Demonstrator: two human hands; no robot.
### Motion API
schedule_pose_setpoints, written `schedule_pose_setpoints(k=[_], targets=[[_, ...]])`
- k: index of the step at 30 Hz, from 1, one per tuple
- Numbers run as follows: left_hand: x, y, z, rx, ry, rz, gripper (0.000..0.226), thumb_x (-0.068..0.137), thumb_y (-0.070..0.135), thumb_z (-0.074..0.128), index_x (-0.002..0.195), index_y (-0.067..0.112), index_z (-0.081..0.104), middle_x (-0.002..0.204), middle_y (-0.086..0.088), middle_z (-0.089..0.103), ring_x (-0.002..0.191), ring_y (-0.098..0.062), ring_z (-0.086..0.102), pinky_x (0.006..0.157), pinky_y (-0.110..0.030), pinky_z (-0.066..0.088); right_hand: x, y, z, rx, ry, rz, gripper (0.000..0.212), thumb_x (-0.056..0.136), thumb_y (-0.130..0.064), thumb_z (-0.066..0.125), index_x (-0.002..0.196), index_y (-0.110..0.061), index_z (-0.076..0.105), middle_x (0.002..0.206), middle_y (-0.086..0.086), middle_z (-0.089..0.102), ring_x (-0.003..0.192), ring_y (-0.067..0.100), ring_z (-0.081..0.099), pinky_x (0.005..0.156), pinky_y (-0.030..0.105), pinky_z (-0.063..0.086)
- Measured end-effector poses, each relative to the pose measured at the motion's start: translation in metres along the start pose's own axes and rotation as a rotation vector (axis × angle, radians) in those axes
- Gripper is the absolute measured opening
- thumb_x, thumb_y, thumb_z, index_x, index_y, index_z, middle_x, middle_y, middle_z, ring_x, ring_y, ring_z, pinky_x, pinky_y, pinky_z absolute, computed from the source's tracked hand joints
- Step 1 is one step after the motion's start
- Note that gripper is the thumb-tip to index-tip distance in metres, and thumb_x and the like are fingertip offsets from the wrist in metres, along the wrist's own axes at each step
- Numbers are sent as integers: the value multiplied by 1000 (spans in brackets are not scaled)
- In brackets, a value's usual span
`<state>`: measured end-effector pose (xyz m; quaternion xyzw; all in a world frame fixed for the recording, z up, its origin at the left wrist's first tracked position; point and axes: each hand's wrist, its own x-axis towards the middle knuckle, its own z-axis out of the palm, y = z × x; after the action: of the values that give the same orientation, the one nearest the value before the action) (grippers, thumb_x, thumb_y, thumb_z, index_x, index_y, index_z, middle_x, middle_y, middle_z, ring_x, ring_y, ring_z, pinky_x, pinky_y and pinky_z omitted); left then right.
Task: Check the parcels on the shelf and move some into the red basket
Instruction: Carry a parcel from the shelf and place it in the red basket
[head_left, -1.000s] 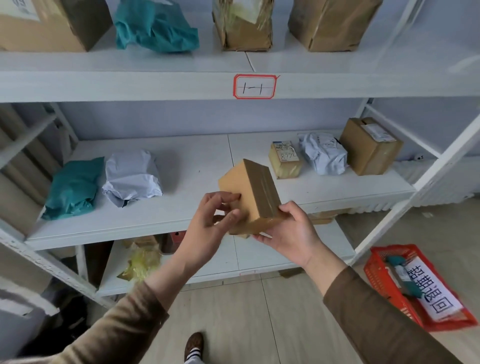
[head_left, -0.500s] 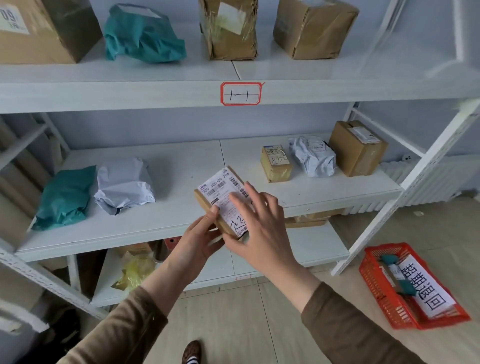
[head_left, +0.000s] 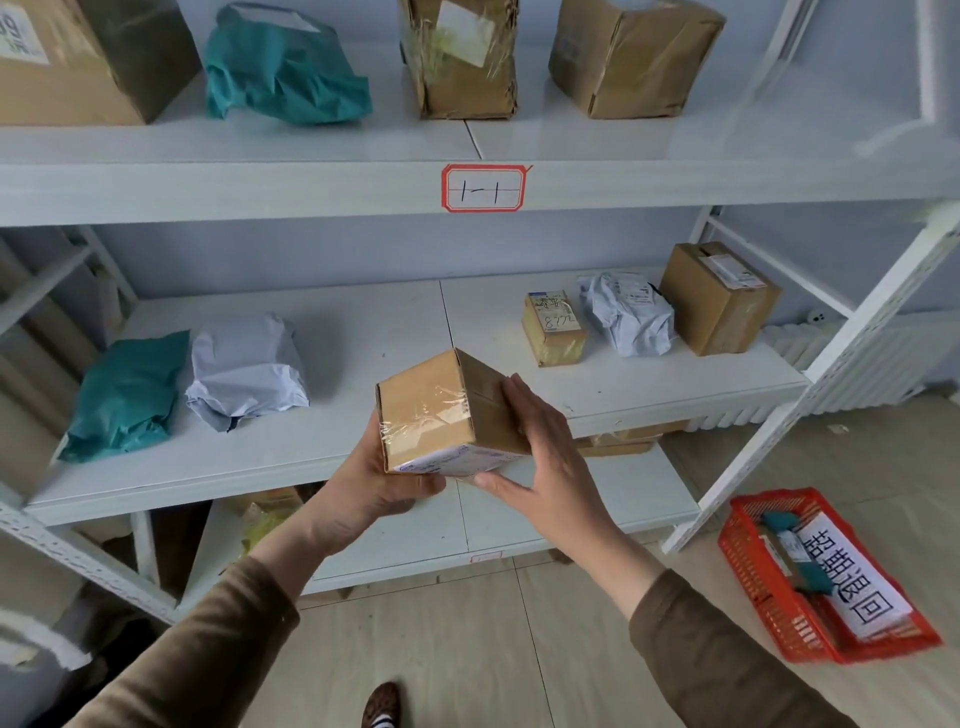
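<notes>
I hold a small taped cardboard box (head_left: 431, 410) in front of the middle shelf (head_left: 363, 332). My left hand (head_left: 379, 483) supports it from below. My right hand (head_left: 540, 457) presses flat against its right side. Its white label faces down and only an edge shows. The red basket (head_left: 769, 597) sits on the floor at the lower right, with a white sign and a teal parcel inside. On the middle shelf lie a teal bag (head_left: 124, 395), a white bag (head_left: 244, 369), a small labelled box (head_left: 553, 327), a crumpled white bag (head_left: 628, 312) and a brown box (head_left: 717, 296).
The top shelf carries a large box (head_left: 78, 57), a teal bag (head_left: 280, 67) and two brown boxes (head_left: 462, 52), above a red-framed tag (head_left: 483, 188) reading 1-1. A white slanted shelf post (head_left: 810, 395) stands between the shelf and the basket. My shoe (head_left: 382, 704) is on the tiled floor.
The box has been turned in my hands: its label faced up half a second ago and now faces down, with a taped plain side toward me. My right hand moved to its right side.
</notes>
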<state>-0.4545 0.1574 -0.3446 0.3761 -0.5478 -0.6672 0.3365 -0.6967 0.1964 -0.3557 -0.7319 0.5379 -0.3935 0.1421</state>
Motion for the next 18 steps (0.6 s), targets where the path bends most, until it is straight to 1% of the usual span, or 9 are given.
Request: schedule_pose_setpoints(k=[2, 3, 5, 8, 11, 12, 14, 16, 18], targets=[[3, 2, -5, -40, -16, -46, 85, 73, 10, 93, 144, 16, 45, 137, -24, 61, 116, -39, 53, 111, -76, 34, 2, -1, -4, 91, -76, 46, 100, 85, -44, 79, 160, -45, 14, 169, -17, 19, 153, -2, 18, 118, 12, 21], [4, 4, -6, -65, -38, -68, 89, 69, 18, 96, 141, 6, 46, 135, -26, 62, 113, -40, 52, 114, -69, 33, 3, -1, -7, 140, -107, 74, 98, 84, -47, 78, 158, -50, 15, 169, -19, 19, 153, -3, 18, 118, 15, 23], [7, 8, -8, -84, -85, -72, 90, 69, 27, 95, 137, -5, 46, 132, -25, 67, 115, -42, 55, 116, -58, 32, 8, -1, -13, 295, -140, 155, 89, 82, -54, 75, 156, -51, 25, 165, -17, 32, 150, -1, 29, 116, 20, 34], [15, 14, -7, -136, -61, -122, 86, 73, 35, 89, 142, 3, 47, 136, -17, 68, 131, -42, 59, 121, -61, 28, 16, 0, -14, 606, -121, 298, 79, 81, -52, 75, 151, -33, 45, 146, -11, 59, 136, 8, 54, 103, 25, 51], [24, 19, 2, -129, 4, -170, 82, 69, 57, 87, 136, 17, 61, 131, -12, 72, 122, -35, 61, 107, -50, 35, 20, 1, -7, 731, -37, 431, 62, 81, -44, 80, 136, -28, 58, 131, -7, 70, 122, 11, 66, 101, 31, 54], [28, 19, 7, -117, 28, -161, 79, 73, 62, 82, 136, 19, 63, 130, -11, 72, 122, -33, 62, 108, -47, 37, 20, 0, -4, 799, -17, 484, 60, 81, -42, 82, 134, -27, 59, 127, -5, 73, 118, 12, 69, 102, 33, 55], [33, 18, 15, -81, 85, -113, 70, 84, 66, 70, 139, 24, 63, 129, -8, 73, 125, -31, 64, 117, -51, 40, 21, -3, 1, 958, 9, 585, 62, 79, -42, 82, 133, -22, 57, 119, 0, 77, 110, 13, 74, 102, 36, 57], [37, 17, 22, -81, 119, -95, 68, 86, 68, 68, 143, 32, 58, 130, -3, 73, 127, -29, 64, 118, -55, 39, 21, -4, 4, 1073, 31, 665, 56, 82, -40, 75, 132, -21, 57, 107, -4, 81, 105, 13, 75, 90, 30, 60], [39, 14, 28, -113, 150, -110, 74, 78, 74, 73, 142, 41, 56, 129, 1, 73, 128, -28, 62, 118, -59, 36, 22, -2, 8, 1125, 44, 710, 44, 91, -35, 71, 131, -23, 58, 99, -10, 81, 99, 8, 75, 79, 24, 59]])
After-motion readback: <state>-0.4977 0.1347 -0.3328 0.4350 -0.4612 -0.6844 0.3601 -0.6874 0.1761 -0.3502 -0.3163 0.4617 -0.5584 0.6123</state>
